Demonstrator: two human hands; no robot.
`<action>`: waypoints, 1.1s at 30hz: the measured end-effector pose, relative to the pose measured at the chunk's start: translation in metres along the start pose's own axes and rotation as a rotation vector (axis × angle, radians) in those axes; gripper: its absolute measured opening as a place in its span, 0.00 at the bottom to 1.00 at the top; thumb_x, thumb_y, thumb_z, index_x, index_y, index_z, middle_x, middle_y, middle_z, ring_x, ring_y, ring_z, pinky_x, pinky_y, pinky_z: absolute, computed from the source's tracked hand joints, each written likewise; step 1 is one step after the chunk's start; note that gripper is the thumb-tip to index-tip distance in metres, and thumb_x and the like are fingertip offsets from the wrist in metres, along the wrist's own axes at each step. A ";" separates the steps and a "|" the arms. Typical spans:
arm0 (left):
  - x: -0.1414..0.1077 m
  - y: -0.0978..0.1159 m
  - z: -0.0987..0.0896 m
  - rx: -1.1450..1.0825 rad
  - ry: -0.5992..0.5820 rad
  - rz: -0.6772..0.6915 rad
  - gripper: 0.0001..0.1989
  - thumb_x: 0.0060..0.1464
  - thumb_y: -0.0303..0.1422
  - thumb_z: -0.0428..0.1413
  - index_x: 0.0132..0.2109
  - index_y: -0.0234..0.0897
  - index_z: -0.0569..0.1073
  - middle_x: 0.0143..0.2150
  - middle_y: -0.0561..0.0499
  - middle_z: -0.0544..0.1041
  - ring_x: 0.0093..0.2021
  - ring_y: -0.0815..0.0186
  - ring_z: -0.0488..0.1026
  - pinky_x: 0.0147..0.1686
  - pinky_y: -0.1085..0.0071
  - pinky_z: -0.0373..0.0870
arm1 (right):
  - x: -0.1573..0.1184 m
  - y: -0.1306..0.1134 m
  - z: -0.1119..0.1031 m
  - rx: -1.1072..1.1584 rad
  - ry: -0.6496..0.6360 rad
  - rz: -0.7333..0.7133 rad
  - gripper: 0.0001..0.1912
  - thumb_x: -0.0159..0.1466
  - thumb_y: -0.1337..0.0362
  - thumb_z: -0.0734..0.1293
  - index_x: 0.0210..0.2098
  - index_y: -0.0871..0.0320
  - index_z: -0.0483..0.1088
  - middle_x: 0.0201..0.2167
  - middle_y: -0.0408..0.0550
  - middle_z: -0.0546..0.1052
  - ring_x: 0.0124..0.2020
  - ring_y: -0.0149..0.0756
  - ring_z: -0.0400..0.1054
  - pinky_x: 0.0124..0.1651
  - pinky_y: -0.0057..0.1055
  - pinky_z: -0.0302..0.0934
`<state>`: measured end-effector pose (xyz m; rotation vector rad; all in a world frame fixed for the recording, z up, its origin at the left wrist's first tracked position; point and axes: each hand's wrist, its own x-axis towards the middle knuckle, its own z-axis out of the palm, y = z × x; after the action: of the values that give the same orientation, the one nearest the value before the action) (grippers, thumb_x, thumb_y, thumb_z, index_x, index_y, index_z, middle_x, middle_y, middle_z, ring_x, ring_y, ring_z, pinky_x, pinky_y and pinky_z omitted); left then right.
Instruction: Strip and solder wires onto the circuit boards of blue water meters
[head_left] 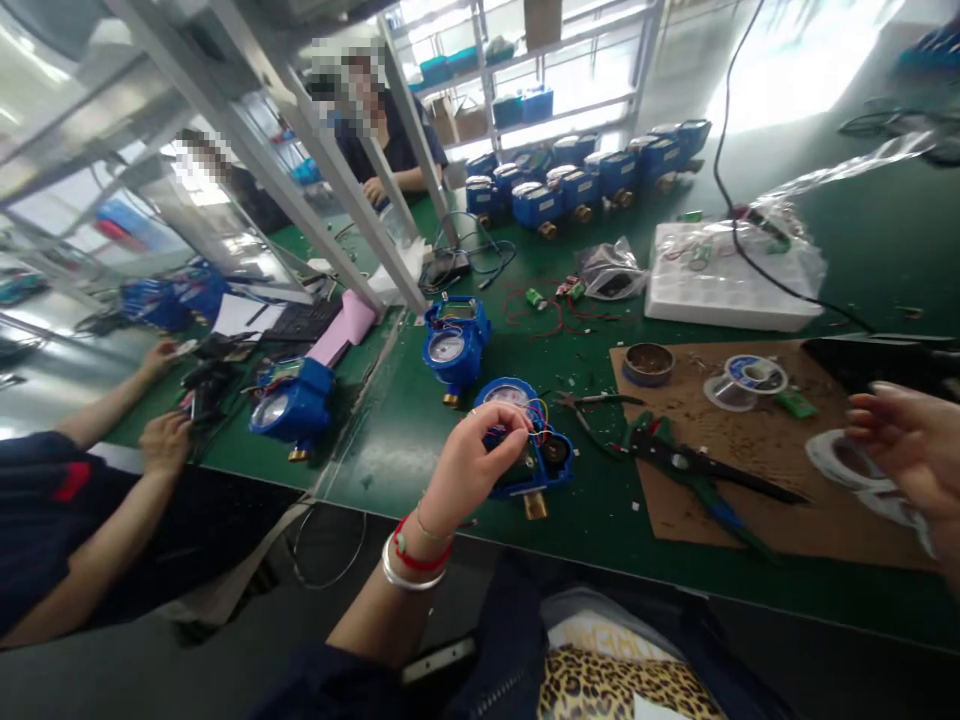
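My left hand [487, 445] is closed in a pinch on thin wires [538, 432] over an opened blue water meter [551, 475]. The meter lies on the green bench with its brass fitting toward me, and my hand covers part of its dial and inside. At the far right, my right hand [911, 450] is raised with its fingers curled together; whatever they hold, if anything, is too small to make out. Just beside and below it lies a roll of white tape [825, 455], partly hidden by the hand.
A brown cardboard sheet [675, 510] bears wire strippers [697, 475], a solder spool [754, 375] and a round tin [649, 365]. Pliers [600, 400] lie beside the meter. Beyond are another blue meter [454, 345], a white foam tray [727, 305] and several meters. A co-worker's hands [166, 440] work at left.
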<state>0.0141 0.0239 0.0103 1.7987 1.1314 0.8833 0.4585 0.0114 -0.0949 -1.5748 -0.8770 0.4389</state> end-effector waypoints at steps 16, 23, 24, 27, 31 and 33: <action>-0.001 -0.007 -0.003 -0.012 -0.040 0.107 0.03 0.59 0.27 0.56 0.35 0.36 0.71 0.40 0.48 0.75 0.45 0.63 0.71 0.51 0.64 0.66 | -0.134 -0.134 0.147 -0.173 -0.872 -0.552 0.06 0.63 0.64 0.68 0.40 0.54 0.73 0.40 0.47 0.73 0.38 0.33 0.68 0.39 0.30 0.65; -0.002 -0.007 -0.005 -0.016 -0.055 0.130 0.03 0.59 0.27 0.55 0.35 0.36 0.71 0.41 0.48 0.74 0.46 0.63 0.71 0.51 0.64 0.66 | -0.140 -0.134 0.161 -0.123 -0.873 -0.547 0.03 0.62 0.67 0.68 0.36 0.55 0.72 0.37 0.46 0.73 0.39 0.33 0.68 0.41 0.30 0.64; -0.002 -0.007 -0.005 -0.015 -0.058 0.131 0.03 0.59 0.27 0.55 0.35 0.36 0.71 0.41 0.48 0.75 0.46 0.63 0.71 0.51 0.64 0.66 | -0.140 -0.134 0.162 -0.114 -0.875 -0.545 0.02 0.62 0.68 0.68 0.36 0.55 0.72 0.36 0.46 0.73 0.39 0.33 0.68 0.41 0.30 0.64; -0.002 -0.007 -0.006 -0.014 -0.060 0.136 0.04 0.59 0.28 0.55 0.35 0.36 0.71 0.41 0.48 0.75 0.46 0.63 0.71 0.51 0.64 0.66 | -0.141 -0.135 0.164 -0.095 -0.871 -0.549 0.02 0.62 0.68 0.68 0.34 0.55 0.72 0.36 0.46 0.73 0.38 0.33 0.68 0.42 0.31 0.64; -0.001 -0.009 -0.006 -0.010 -0.053 0.134 0.04 0.60 0.29 0.55 0.35 0.36 0.71 0.41 0.48 0.75 0.46 0.62 0.72 0.51 0.63 0.67 | -0.142 -0.137 0.164 -0.054 -0.847 -0.573 0.02 0.63 0.68 0.67 0.35 0.54 0.70 0.39 0.46 0.74 0.42 0.35 0.69 0.46 0.33 0.65; -0.001 -0.010 -0.005 -0.011 -0.047 0.128 0.04 0.60 0.29 0.55 0.35 0.36 0.71 0.40 0.48 0.75 0.46 0.62 0.72 0.50 0.63 0.67 | -0.143 -0.138 0.164 -0.043 -0.856 -0.581 0.03 0.64 0.69 0.66 0.35 0.54 0.69 0.39 0.45 0.75 0.42 0.35 0.69 0.47 0.33 0.64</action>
<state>0.0053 0.0267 0.0034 1.8897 0.9890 0.9151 0.2102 0.0147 -0.0251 -1.0607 -1.9343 0.6767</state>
